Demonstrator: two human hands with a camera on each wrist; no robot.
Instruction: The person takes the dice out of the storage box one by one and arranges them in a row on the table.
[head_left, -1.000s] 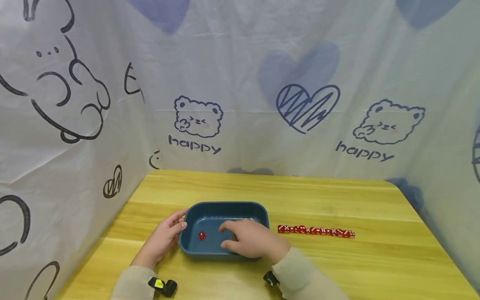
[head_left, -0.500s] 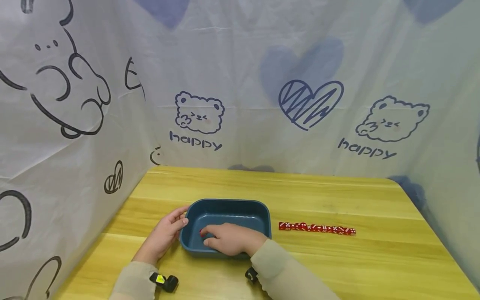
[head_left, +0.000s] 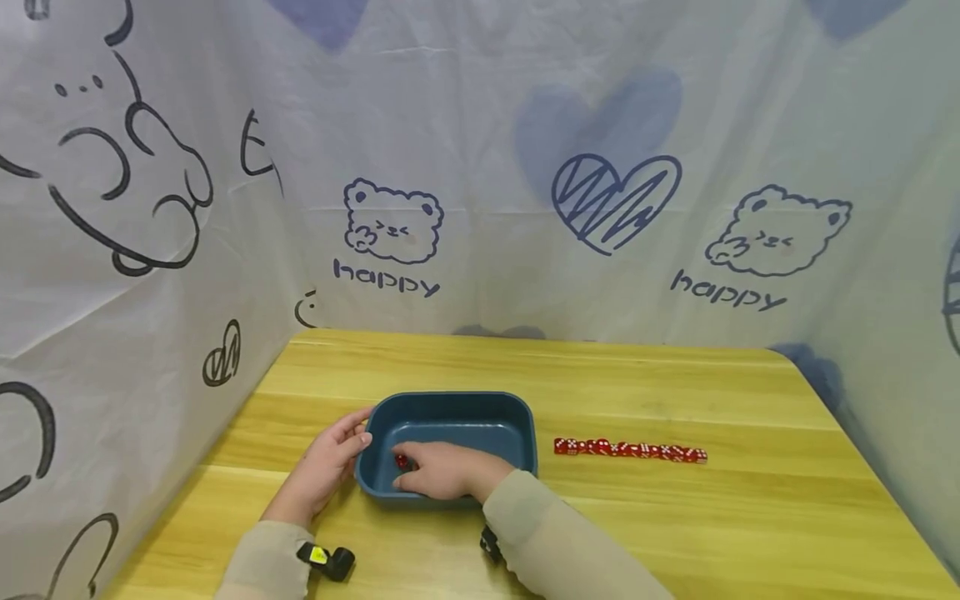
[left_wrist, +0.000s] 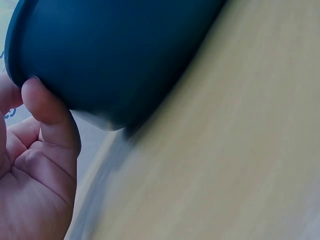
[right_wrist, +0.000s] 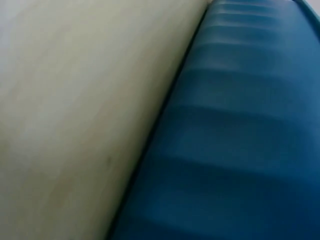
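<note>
A dark blue tray [head_left: 450, 398] sits on the yellow wooden table [head_left: 675, 533]. My left hand [head_left: 357, 430] rests against the tray's left wall with fairly straight fingers. In the left wrist view the thumb [left_wrist: 50, 115] lies on the tray's outer wall [left_wrist: 115, 50] near the rim. Inside the tray, my right hand [head_left: 408, 469] pinches a small red die [head_left: 402, 461] between thumb and fingertips at the left end of the floor. The right wrist view is filled by the tray's blue wall [right_wrist: 240, 150] and the table [right_wrist: 75, 125]; no fingers show there.
A straight row of several red dice [head_left: 630, 450] lies on the table right of the tray. A white cloth printed with bears and hearts [head_left: 480, 208] walls in the table at the back and both sides. Bare wood lies in front and to the right.
My right hand slid left across the tray floor and reached the red die, closing on it. The left hand stayed at the tray's left wall.
</note>
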